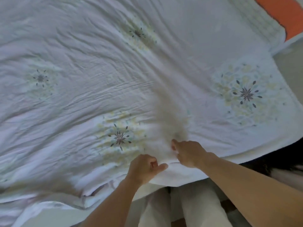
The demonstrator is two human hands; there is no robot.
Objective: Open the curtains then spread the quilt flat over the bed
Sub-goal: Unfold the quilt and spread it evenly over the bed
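1. At six o'clock of the view, your two hands meet on the near edge of the quilt (98,71), close beside each other but apart.
2. Your left hand (145,167) is curled into a fist on that edge, and its thumb lies out over the fabric towards three o'clock, pinching it.
3. Your right hand (188,153) sits at one o'clock of the left. Its fingers bend down into the cloth and grip a bunch of it.
4. From between your hands a raised, blurred ridge of fabric runs towards twelve o'clock.
5. You see the white quilt spread across nearly the whole view, wrinkled, most of all at nine o'clock.
6. It carries four flower prints: at twelve o'clock (138,33), nine o'clock (40,78), three o'clock (246,94), and just at ten o'clock of your left hand (120,138).
7. At seven o'clock the near edge is folded over on itself.
8. At one o'clock, in the far corner, an orange cloth (278,17) shows beyond the quilt; you cannot tell what it is.
9. Below your hands, your pale trousers (188,208) stand at six o'clock.
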